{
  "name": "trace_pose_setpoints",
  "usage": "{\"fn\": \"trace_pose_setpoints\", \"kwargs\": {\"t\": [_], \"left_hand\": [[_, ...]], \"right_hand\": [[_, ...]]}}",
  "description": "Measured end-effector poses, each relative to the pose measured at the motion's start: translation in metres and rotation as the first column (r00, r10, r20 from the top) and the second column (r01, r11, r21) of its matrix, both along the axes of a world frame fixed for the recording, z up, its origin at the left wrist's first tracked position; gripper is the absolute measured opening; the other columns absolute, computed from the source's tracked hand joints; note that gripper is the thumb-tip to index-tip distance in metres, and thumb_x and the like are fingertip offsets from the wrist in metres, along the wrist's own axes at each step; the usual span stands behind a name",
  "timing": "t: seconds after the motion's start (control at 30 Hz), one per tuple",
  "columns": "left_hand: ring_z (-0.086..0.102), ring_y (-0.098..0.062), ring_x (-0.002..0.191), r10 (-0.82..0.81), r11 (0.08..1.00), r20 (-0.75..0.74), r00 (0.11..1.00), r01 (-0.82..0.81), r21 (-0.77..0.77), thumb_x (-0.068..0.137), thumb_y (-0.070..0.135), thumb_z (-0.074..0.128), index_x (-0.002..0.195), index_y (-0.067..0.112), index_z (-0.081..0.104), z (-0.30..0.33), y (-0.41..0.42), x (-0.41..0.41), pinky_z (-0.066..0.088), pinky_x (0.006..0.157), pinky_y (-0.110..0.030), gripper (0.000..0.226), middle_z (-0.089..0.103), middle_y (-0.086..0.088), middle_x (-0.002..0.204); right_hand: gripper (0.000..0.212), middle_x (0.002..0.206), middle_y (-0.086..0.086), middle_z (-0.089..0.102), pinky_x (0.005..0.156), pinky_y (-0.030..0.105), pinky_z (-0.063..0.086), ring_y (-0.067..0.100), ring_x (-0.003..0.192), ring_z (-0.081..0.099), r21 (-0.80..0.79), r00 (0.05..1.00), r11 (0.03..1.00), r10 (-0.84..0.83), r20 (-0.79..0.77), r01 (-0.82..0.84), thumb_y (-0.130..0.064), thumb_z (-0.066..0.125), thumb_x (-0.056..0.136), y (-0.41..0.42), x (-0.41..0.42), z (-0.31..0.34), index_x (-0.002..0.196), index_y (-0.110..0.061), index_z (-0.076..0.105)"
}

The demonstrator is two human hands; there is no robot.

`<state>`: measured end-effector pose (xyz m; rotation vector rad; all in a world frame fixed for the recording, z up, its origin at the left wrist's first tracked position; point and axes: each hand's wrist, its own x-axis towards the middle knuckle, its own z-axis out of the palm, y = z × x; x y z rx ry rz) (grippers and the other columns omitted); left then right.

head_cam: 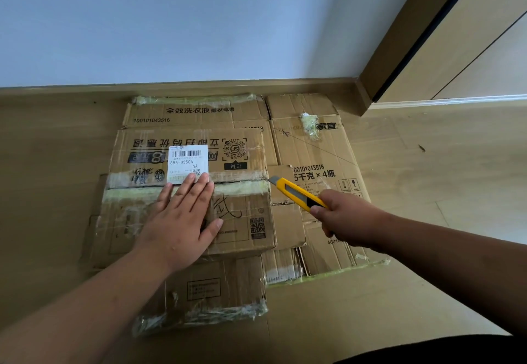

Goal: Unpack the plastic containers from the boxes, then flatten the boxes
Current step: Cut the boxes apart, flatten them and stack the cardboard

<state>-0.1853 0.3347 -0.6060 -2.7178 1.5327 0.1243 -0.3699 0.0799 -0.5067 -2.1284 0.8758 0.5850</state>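
A taped cardboard box (242,221) lies on top of flattened cardboard (316,146) on the floor. It carries a white shipping label (188,161) and a band of clear tape across its top seam. My left hand (182,218) presses flat on the box top, fingers straight, fingertips at the label's lower edge. My right hand (342,218) grips a yellow utility knife (296,192). The knife's blade tip sits at the right end of the taped seam. No plastic containers are visible.
More flattened cardboard (216,292) sticks out under the box toward me. A wall with a wooden skirting board (176,86) runs just behind the pile. A door frame (405,49) stands at the right. Wooden floor (442,169) surrounds the cardboard.
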Motion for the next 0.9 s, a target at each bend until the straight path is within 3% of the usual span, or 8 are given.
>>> {"fn": "trace_pose_setpoints", "kwargs": {"t": [0.23,0.47,0.73,0.9], "left_hand": [[0.001,-0.017,0.152,0.002,1.0,-0.004,1.0,-0.002,0.021,0.098,0.063,0.009,0.156,0.015,0.016,0.001,-0.001,0.0,0.005,0.12,-0.049,0.075,0.009,0.0,0.164],[-0.007,-0.016,0.152,0.019,0.999,-0.028,0.999,-0.018,0.034,0.096,0.065,0.001,0.157,0.017,0.009,0.002,-0.002,0.0,0.001,0.121,-0.048,0.078,0.002,0.002,0.164],[-0.012,-0.016,0.151,0.02,0.999,-0.034,0.999,-0.019,0.029,0.095,0.066,-0.003,0.156,0.018,0.002,0.005,-0.003,0.001,-0.004,0.121,-0.047,0.078,-0.004,0.003,0.164],[-0.011,-0.016,0.151,0.023,0.999,-0.036,0.999,-0.022,0.033,0.096,0.066,0.0,0.156,0.018,0.003,0.005,-0.002,0.0,-0.003,0.121,-0.047,0.077,-0.003,0.002,0.164]], "right_hand": [[0.014,0.079,0.009,0.065,0.045,0.025,0.041,0.015,0.057,0.048,0.088,0.998,0.995,-0.054,-0.029,0.056,-0.032,0.046,0.105,0.002,0.001,-0.003,0.096,-0.022,0.049],[0.012,0.078,0.008,0.064,0.044,0.023,0.039,0.012,0.052,0.044,0.162,0.996,0.987,0.017,-0.085,-0.003,-0.031,0.045,0.105,0.003,0.001,0.002,0.099,-0.021,0.048],[0.015,0.078,0.004,0.066,0.05,0.025,0.042,0.011,0.056,0.05,0.018,1.0,1.0,0.006,-0.013,-0.005,-0.034,0.045,0.105,0.009,-0.005,-0.005,0.096,-0.023,0.05],[0.014,0.079,0.008,0.065,0.046,0.025,0.04,0.013,0.054,0.047,0.098,0.998,0.994,-0.045,-0.031,0.048,-0.033,0.045,0.105,0.009,-0.006,-0.008,0.1,-0.022,0.05]]}}
